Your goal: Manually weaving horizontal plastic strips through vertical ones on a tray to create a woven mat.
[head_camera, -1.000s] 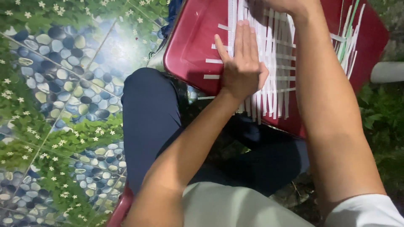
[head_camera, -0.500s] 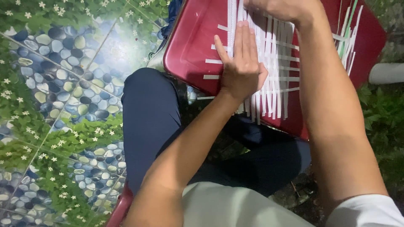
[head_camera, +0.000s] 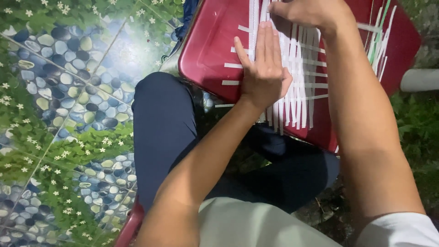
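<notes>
- While the white strips [head_camera: 292, 68] are spread as a partly woven lattice across the dark red board [head_camera: 210, 50], they are pinned there by the left hand [head_camera: 263, 73], which is laid flat with the fingers [head_camera: 267, 43] straight and pressed close together, palm down, nothing being gripped.
- The right hand [head_camera: 311, 11] is seen at the top edge of the weave, just beyond the left fingertips; its fingers are curled, and a strip appears to be pinched, though what is held cannot be told for certain.
- The long strips are run away from the body under and beside the left fingers, while the short cross strips stick out to the thumb side and to the far side of the palm.
- A few green strips [head_camera: 379, 36] are lying loose to the outside of the right wrist, apart from the weave.
- The strips are judged to be very light, thin and springy: easily bent, easily creased, and likely to slide on the smooth board once pressure is lifted.
- A strip is best taken at its free end, between thumb and fingertip, just ahead of the pinning fingers, so that the woven part is not disturbed.
- The board is propped on the lap above the dark blue trousers [head_camera: 160, 123], with the patterned floor [head_camera: 59, 114] lying off to the left.
</notes>
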